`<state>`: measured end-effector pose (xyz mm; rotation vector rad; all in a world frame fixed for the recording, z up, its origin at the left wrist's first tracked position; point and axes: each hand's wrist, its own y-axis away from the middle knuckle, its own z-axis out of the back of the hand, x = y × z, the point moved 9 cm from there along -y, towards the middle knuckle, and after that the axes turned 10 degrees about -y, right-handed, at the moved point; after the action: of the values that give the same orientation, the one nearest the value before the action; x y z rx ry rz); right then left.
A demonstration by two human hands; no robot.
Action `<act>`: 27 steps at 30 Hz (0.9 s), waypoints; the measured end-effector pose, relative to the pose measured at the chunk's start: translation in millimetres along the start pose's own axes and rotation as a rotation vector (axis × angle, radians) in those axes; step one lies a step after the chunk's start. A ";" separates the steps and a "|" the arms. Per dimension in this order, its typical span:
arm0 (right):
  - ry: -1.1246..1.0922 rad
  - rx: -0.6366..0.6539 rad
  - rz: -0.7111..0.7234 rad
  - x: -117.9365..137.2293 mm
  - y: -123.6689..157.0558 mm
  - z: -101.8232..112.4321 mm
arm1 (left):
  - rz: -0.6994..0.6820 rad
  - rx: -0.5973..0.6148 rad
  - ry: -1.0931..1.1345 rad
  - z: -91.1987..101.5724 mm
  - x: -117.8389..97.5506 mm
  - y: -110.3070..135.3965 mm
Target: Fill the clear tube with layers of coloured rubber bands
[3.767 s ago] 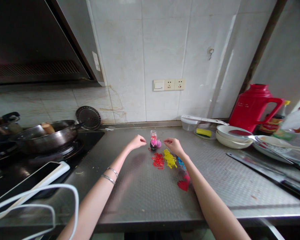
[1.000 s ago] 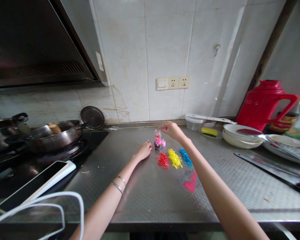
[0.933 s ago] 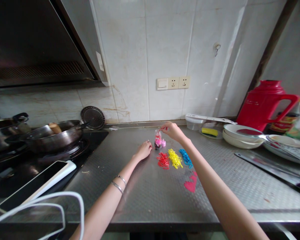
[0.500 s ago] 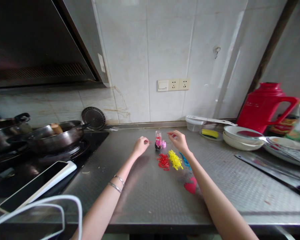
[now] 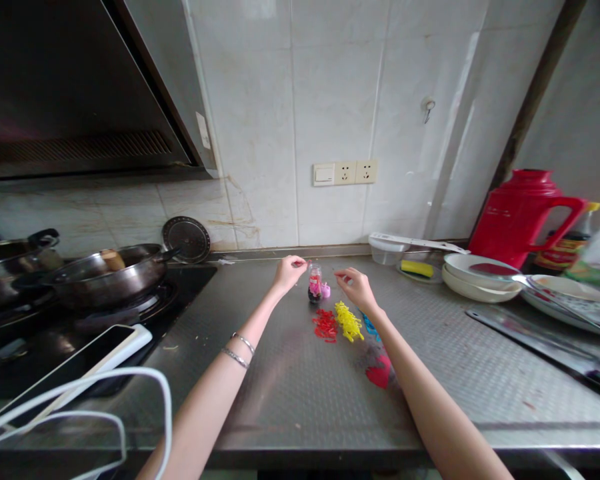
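Observation:
A small clear bottle (image 5: 315,283) stands upright on the steel counter, with pink, red and dark contents. Its neighbour on the right is a pink cap-like piece (image 5: 326,291). My left hand (image 5: 287,272) pinches at the left of the bottle's mouth; whatever lies in its fingertips is too small to name. To the right of the bottle, my right hand (image 5: 356,287) hovers with thumb and forefinger brought together, their contents unclear. In front lie loose piles of small red pieces (image 5: 325,325), yellow pieces (image 5: 349,321) and blue pieces (image 5: 369,326), the blue partly behind my right wrist.
A see-through grey bag with a red patch (image 5: 379,372) lies by my right forearm. To the left are a pan (image 5: 125,270), a phone-like device (image 5: 70,377) and a white cable (image 5: 167,407). Bowls (image 5: 480,287), a cleaver-like blade (image 5: 525,343) and a red flask (image 5: 517,220) occupy the right.
My left hand has risen and moved right, up to the bottle's mouth. My right hand has dropped slightly and stays on the bottle's right. The view has shifted a little.

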<state>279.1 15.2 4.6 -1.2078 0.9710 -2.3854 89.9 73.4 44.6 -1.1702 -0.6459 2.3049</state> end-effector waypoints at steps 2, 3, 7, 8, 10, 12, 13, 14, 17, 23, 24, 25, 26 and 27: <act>0.012 0.004 -0.014 -0.6 1.0 0.2 | 0.014 0.010 0.018 -2.6 -5.9 -7.2; 0.018 0.002 -0.019 -0.8 1.4 0.5 | 0.023 0.020 0.028 -4.7 -7.8 -10.3; 0.022 -0.011 -0.001 1.2 1.3 1.8 | 0.043 0.050 0.030 -13.4 -9.4 -16.8; 0.020 -0.008 0.006 2.0 1.1 1.6 | 0.044 0.055 0.024 -15.0 -8.8 -16.9; 0.018 -0.001 0.013 3.2 0.7 1.3 | 0.042 0.063 0.014 -16.9 -7.3 -15.9; 0.017 -0.002 0.016 4.2 0.6 1.5 | 0.041 0.070 0.014 -17.5 -6.4 -14.2; 0.015 -0.004 0.018 4.7 0.8 1.7 | 0.040 0.075 0.015 -17.5 -6.3 -13.3; 0.013 -0.006 0.019 5.1 0.9 2.0 | 0.039 0.079 0.018 -17.2 -6.4 -12.6; 0.013 -0.010 0.014 5.8 0.9 3.0 | 0.044 0.076 0.024 -14.2 -5.7 -11.0; -0.064 0.149 -0.081 6.1 -3.6 -2.8 | 0.145 -0.016 0.056 -1.2 18.5 3.1; -0.081 0.241 -0.105 6.7 -2.9 -8.9 | 0.163 -0.015 0.056 -1.2 25.3 7.9; -0.093 0.342 -0.126 7.8 -1.0 -15.8 | 0.182 -0.007 0.055 -2.2 32.6 13.2; -0.100 0.439 -0.139 9.5 1.9 -22.4 | 0.202 0.007 0.053 -4.1 40.5 18.9; -0.104 0.522 -0.146 11.5 5.2 -28.0 | 0.223 0.022 0.052 -6.5 48.5 24.5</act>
<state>249.7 17.5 -3.8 -1.2045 0.2045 -2.4332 65.0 84.7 -2.9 -1.3467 -0.4906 2.4471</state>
